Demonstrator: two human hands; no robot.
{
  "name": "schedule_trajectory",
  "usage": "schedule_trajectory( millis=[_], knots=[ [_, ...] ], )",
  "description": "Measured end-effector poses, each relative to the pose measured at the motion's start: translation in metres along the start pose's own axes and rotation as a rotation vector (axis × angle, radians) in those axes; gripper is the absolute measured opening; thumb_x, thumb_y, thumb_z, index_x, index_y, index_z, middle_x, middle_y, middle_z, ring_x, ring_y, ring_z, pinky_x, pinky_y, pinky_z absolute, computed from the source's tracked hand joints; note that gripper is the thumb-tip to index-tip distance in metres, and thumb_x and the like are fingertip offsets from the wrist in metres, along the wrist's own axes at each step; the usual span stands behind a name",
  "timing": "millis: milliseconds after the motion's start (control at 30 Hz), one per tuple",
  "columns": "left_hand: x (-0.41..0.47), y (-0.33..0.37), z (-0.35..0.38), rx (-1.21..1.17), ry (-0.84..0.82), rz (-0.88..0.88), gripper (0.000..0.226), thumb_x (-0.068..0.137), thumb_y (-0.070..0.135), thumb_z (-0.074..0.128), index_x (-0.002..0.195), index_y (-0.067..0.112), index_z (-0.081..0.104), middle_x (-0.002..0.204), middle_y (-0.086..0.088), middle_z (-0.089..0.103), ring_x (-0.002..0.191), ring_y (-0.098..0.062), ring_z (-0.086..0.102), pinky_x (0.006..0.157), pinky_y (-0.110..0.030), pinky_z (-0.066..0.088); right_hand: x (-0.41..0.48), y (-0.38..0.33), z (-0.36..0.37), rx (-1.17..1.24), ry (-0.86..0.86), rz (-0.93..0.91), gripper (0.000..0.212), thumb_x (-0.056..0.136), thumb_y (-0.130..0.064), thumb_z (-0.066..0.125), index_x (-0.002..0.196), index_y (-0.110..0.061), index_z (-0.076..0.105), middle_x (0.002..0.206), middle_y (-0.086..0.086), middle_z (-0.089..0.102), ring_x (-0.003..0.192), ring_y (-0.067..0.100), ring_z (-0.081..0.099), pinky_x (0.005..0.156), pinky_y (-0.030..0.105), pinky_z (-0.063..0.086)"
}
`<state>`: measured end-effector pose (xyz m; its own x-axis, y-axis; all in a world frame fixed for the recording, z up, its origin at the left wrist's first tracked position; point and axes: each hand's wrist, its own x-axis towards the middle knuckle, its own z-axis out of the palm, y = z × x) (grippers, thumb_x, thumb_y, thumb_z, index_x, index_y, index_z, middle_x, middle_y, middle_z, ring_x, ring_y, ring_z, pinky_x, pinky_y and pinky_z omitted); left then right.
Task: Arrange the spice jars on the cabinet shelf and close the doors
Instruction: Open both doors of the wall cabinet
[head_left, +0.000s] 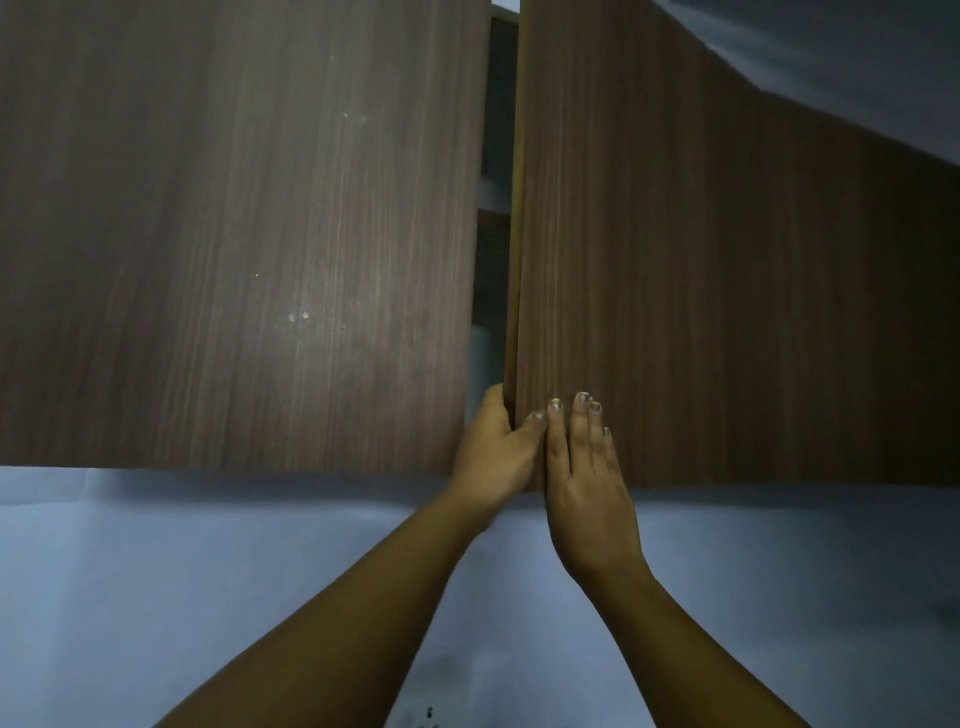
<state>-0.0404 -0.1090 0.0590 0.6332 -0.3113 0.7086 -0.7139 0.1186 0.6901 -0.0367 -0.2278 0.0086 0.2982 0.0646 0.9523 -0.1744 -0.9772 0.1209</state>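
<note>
two wood-grain cabinet doors are filling most of the view from below; the left door (234, 234) is lying flat to the camera, and the right door (701, 312) is standing slightly ajar, its pale inner edge showing along the gap; between them a narrow dark slit (493, 208) is staying open, wider at the top than at the bottom; inside it a pale horizontal band, likely a shelf edge, is showing, but it is too dim and thin to tell what is sitting there; the spice jars are not showing anywhere in view, so their place on the shelf cannot be told.

the left hand (496, 452) is reaching up at the bottom of the gap, its fingers curling around the inner edge of the right door and hidden behind it, with the thumb (532, 421) lying across the door's front, so the hand is pinching the door edge; the right hand (584, 478) is lying flat on the front of the right door just beside that edge, fingers (582, 421) straight, close together and pointing upward, palm pressing the wood and gripping nothing; the two hands are touching side by side; both bare forearms are rising from the lower edge of the view; behind and below the doors a pale bluish wall (156, 571) is showing.
</note>
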Motion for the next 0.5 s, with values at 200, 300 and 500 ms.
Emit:
schedule_trajectory(
  millis=[200,300,500],
  knots=[
    [-0.022,0.032,0.030,-0.053,0.022,0.015,0.016,0.092,0.019,0.052,0.107,0.026,0.050,0.101,0.007,0.059,0.098,-0.015,0.059,0.089,-0.033,0.050,-0.019,0.012,-0.043,0.163,0.025,0.089,0.095,0.082,0.010,0.056,0.142,-0.019,-0.012,0.152,0.005,-0.007,0.142,0.023,-0.004,0.113,0.032,0.010],
    [-0.036,0.048,0.044,-0.016,0.041,0.071,0.019,0.090,0.017,0.054,0.109,0.020,0.055,0.099,0.005,0.062,0.093,-0.015,0.061,0.085,-0.031,0.052,-0.030,0.017,-0.064,0.262,0.085,0.181,0.090,0.091,0.002,0.050,0.139,-0.036,-0.017,0.153,-0.010,-0.009,0.144,0.011,-0.005,0.109,0.013,-0.001],
    [-0.067,0.085,0.085,0.049,0.031,0.128,0.021,0.088,0.019,0.058,0.108,0.015,0.057,0.100,0.000,0.067,0.088,-0.016,0.064,0.077,-0.026,0.053,-0.053,0.040,-0.114,0.459,0.103,0.378,0.063,0.092,-0.006,0.052,0.147,-0.014,0.024,0.151,0.004,0.035,0.138,0.019,0.034,0.112,0.032,0.034]
  ],
)
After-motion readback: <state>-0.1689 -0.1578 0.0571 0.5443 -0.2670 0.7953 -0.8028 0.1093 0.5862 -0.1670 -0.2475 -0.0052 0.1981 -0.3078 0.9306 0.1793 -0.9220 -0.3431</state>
